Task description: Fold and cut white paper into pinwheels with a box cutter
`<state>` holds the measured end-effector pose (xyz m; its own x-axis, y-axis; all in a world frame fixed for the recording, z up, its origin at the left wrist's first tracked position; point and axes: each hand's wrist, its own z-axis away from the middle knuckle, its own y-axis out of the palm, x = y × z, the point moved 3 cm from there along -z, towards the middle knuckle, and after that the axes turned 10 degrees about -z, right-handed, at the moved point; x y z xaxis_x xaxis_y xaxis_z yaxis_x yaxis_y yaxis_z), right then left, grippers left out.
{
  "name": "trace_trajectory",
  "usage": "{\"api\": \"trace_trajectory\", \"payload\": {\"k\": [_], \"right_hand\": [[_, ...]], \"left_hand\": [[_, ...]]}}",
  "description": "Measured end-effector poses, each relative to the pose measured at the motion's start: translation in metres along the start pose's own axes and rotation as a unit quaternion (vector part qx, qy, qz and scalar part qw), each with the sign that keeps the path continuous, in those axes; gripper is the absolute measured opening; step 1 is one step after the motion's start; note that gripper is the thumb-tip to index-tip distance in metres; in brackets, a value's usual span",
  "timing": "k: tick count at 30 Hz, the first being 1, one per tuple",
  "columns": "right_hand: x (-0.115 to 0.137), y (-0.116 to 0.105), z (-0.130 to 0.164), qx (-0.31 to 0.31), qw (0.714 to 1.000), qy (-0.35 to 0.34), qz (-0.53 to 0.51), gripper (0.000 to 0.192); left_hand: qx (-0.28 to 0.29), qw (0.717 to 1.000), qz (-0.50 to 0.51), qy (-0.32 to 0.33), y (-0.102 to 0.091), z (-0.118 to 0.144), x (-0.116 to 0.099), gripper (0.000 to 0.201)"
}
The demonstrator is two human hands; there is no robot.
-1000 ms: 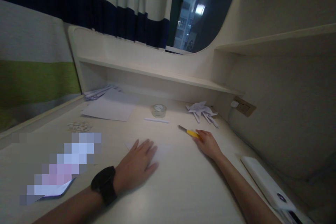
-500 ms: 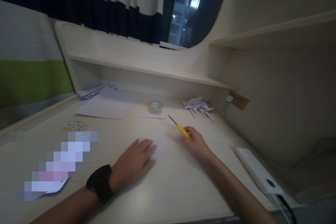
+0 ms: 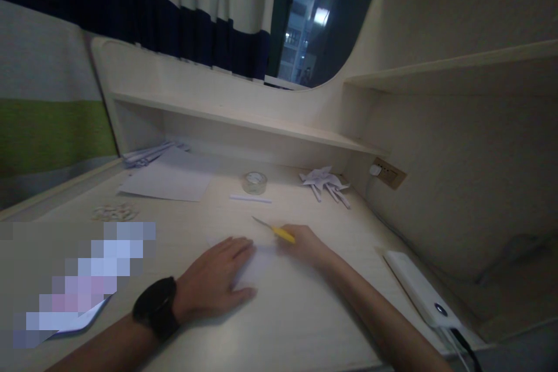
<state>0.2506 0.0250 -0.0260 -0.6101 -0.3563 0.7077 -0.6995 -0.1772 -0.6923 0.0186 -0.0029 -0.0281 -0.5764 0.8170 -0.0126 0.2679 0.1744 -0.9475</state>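
My left hand (image 3: 224, 273), with a black watch on the wrist, lies flat with fingers stretched out and thumb apart. It rests on a sheet of white paper (image 3: 258, 264), which blends into the pale desk. My right hand (image 3: 303, 244) is closed around a yellow utility knife (image 3: 283, 235). The thin metal blade points left and away from me, beyond the left fingertips. Right fingers hover by the paper's right edge, blurred; whether they touch it I cannot tell. Beyond the hands lies a rolled paper stick (image 3: 250, 199).
A tape roll (image 3: 254, 182) stands behind the stick. Paper pinwheels (image 3: 322, 180) lie at the back right, paper sheets (image 3: 170, 177) at the back left. Small pale pieces (image 3: 115, 212) and a blurred-out phone (image 3: 82, 321) are on the left. A white power strip (image 3: 416, 288) lies right.
My right hand has moved left and closer to me, bringing the knife near the paper. The blade has turned more to the left. My left hand stays flat, its thumb spread wider.
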Motion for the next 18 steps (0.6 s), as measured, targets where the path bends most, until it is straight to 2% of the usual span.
{"api": "trace_trajectory", "payload": {"k": [2, 5, 9, 13, 15, 18], "right_hand": [[0.003, 0.001, 0.0, -0.007, 1.0, -0.007, 0.02, 0.013], [0.006, 0.001, 0.003, -0.005, 0.999, -0.01, 0.033, 0.013], [0.003, -0.003, 0.009, -0.012, 0.999, 0.0, 0.032, 0.022], [-0.006, -0.014, 0.013, -0.08, 0.995, 0.024, 0.049, 0.036], [-0.009, -0.017, 0.013, -0.093, 0.993, 0.027, 0.062, 0.033], [-0.009, -0.015, 0.013, -0.08, 0.994, 0.022, 0.078, 0.024]], "left_hand": [[-0.002, 1.0, -0.002, -0.002, 0.0, 0.0, 0.0, 0.058], [-0.007, 1.0, -0.009, 0.001, 0.0, 0.001, -0.001, 0.045], [-0.007, 1.0, -0.024, 0.017, 0.004, 0.003, -0.002, 0.034], [0.008, 1.0, -0.019, 0.016, 0.003, 0.004, 0.0, 0.04], [0.027, 0.999, -0.018, 0.012, -0.003, 0.002, 0.001, 0.044], [0.066, 0.998, -0.017, 0.007, -0.015, -0.002, 0.0, 0.045]]}}
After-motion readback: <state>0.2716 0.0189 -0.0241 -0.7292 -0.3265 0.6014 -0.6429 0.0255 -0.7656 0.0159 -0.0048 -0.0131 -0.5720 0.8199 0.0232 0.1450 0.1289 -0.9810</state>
